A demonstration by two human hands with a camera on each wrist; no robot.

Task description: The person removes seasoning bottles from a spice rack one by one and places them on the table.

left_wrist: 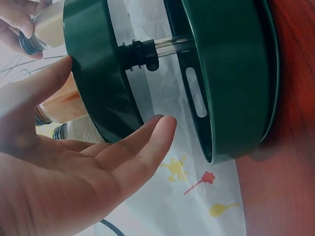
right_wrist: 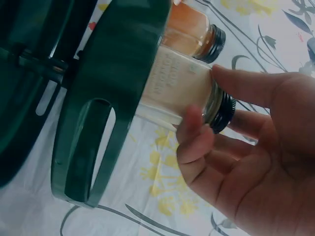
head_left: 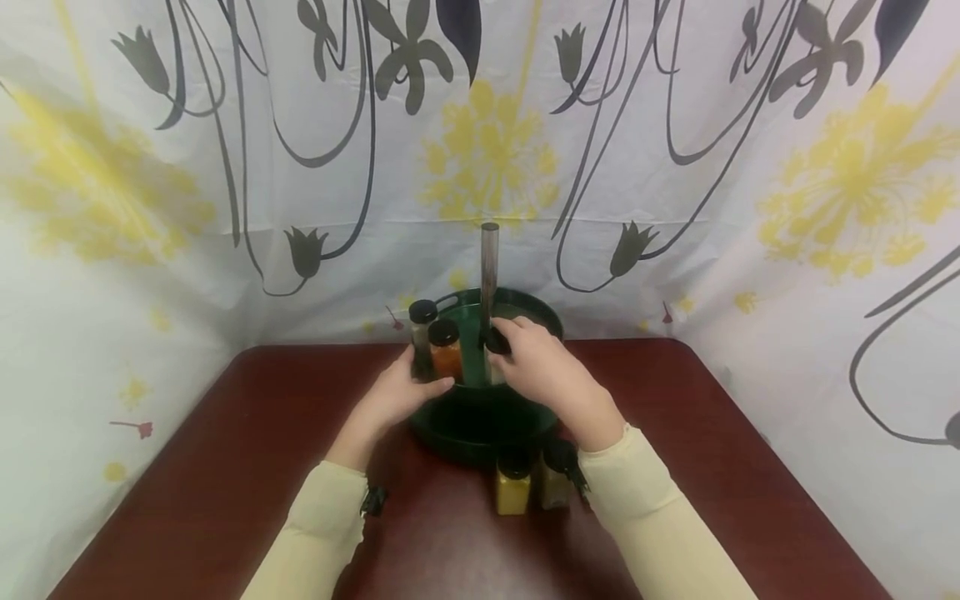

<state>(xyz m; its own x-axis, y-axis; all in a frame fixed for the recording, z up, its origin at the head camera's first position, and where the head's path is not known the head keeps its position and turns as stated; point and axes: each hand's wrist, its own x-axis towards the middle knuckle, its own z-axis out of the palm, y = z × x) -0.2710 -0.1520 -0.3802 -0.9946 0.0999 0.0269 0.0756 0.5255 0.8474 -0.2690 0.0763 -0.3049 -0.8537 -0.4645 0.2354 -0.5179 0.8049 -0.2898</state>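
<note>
My right hand holds a square spice jar of cream-coloured powder, pinching it near its black lid. The jar is upright at the upper tier of a green two-tier stand. My left hand is at the front left of that tier, fingers fairly straight. In the left wrist view its thumb touches the tier's wall and its fingers reach below. A jar of orange powder and a pale jar with a black lid stand in the upper tier near the left hand.
A yellow spice jar and a greyish jar stand on the dark red table, in front of the stand's lower tier. A clear post rises from the stand. A patterned curtain hangs behind.
</note>
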